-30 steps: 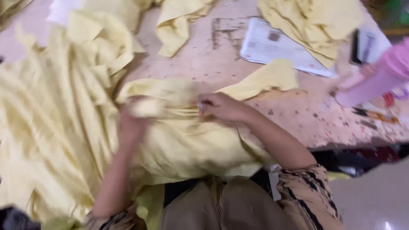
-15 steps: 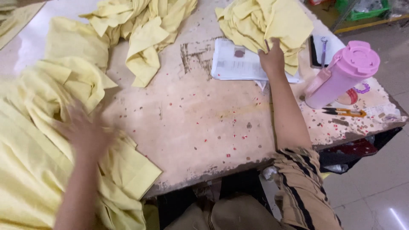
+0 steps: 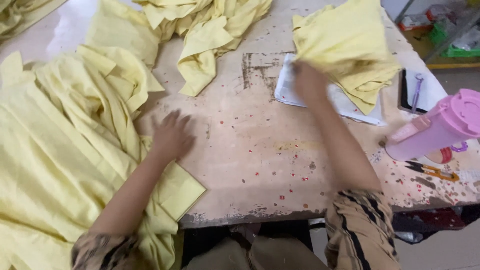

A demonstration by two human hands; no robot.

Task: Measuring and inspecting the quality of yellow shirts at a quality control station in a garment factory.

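From above, the right hand (image 3: 309, 82) reaches to the far right of the worn wooden table (image 3: 260, 165) and grips the near edge of a folded yellow cloth piece (image 3: 345, 47), which lies on white papers (image 3: 340, 100); the fingers are blurred, so the exact pinch cannot be told. The left hand (image 3: 171, 136) lies spread and flat on the bare tabletop, just beside the big yellow fabric heap (image 3: 60, 150) at the left. A pink tumbler (image 3: 435, 127) stands at the right edge.
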